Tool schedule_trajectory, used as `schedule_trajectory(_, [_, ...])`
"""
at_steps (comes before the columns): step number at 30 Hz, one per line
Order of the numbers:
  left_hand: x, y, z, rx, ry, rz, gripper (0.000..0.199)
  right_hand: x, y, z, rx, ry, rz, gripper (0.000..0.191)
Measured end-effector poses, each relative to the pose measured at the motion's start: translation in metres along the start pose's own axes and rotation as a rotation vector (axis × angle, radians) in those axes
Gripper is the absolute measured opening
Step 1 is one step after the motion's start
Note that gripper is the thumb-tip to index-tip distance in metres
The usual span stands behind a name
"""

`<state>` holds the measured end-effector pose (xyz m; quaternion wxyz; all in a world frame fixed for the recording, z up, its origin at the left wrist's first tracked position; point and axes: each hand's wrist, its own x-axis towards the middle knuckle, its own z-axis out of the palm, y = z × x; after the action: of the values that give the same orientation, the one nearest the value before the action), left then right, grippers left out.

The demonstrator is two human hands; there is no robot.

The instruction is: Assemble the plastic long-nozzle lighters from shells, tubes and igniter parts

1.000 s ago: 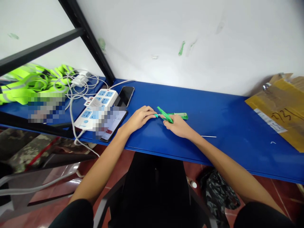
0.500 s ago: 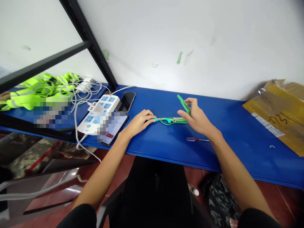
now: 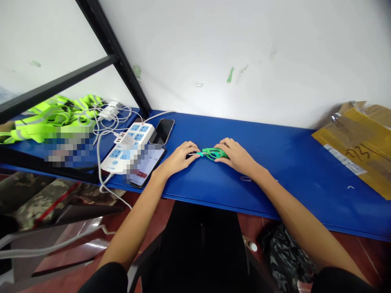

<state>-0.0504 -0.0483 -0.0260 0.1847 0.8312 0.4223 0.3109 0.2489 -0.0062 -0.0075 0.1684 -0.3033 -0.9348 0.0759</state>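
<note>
A green stick lighter (image 3: 210, 151) lies on the blue table between my hands, with a loop-shaped trigger guard and bright teal parts. Its narrow metal end points left, where my left hand (image 3: 183, 156) pinches it between thumb and fingers. My right hand (image 3: 233, 154) closes around the wider end, pressing a green casing half over the other half. Whether the halves meet fully is hidden under my fingers. Beneath my right wrist lies a screwdriver, its clear handle (image 3: 245, 178) showing and most of its shaft covered.
On the left are a white power strip (image 3: 117, 156), two phones, one dark (image 3: 163, 131) and one lit (image 3: 149, 162), and tangled white cables (image 3: 114, 116). Yellow-green reflective straps (image 3: 45, 118) lie behind a black frame (image 3: 106, 32). A taped yellow package (image 3: 360, 150) sits at right.
My right hand has come down and left, bringing the raised green casing half onto the lighter's open half. My left hand stays on the metal end.
</note>
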Motion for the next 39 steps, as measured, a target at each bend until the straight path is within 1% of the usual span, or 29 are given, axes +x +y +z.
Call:
schedule_trajectory(3, [0.000,0.000,0.000,-0.002,-0.001,0.004,0.025,0.000,0.006,0.004,0.062,-0.015,-0.020,0.050])
schedule_trajectory(7, [0.000,-0.001,0.001,0.007,0.004,0.011,0.025,-0.002,0.011,0.004,0.135,-0.032,0.002,0.053])
schedule_trajectory(10, [0.000,0.000,0.001,0.013,0.001,0.004,0.025,-0.002,0.007,0.002,0.162,-0.028,0.016,0.052])
schedule_trajectory(12, [0.001,0.000,0.001,0.011,0.000,0.012,0.025,-0.001,0.000,0.000,0.172,-0.024,-0.008,0.051])
schedule_trajectory(16, [0.000,-0.003,0.002,0.012,-0.009,0.034,0.021,0.003,-0.014,0.002,0.158,-0.026,-0.103,0.052])
schedule_trajectory(18, [0.000,-0.005,0.002,0.010,-0.009,0.037,0.020,0.005,-0.018,0.005,0.125,-0.028,-0.133,0.054])
schedule_trajectory(23, [-0.001,-0.003,0.003,0.025,-0.014,0.027,0.020,0.007,-0.017,0.010,0.051,-0.043,-0.168,0.056])
schedule_trajectory(28, [0.000,-0.002,0.003,0.035,-0.006,0.010,0.025,0.006,-0.013,0.013,0.081,-0.040,-0.151,0.054])
schedule_trajectory(31, [-0.001,-0.005,-0.001,0.033,-0.008,0.000,0.025,0.005,-0.011,0.014,0.103,-0.053,-0.137,0.057])
schedule_trajectory(35, [-0.005,-0.010,-0.013,0.068,-0.002,-0.040,0.025,0.004,-0.008,0.017,0.113,-0.055,-0.126,0.059])
schedule_trajectory(39, [-0.007,-0.011,-0.019,0.096,0.004,-0.064,0.023,0.005,-0.011,0.019,0.120,-0.049,-0.084,0.059])
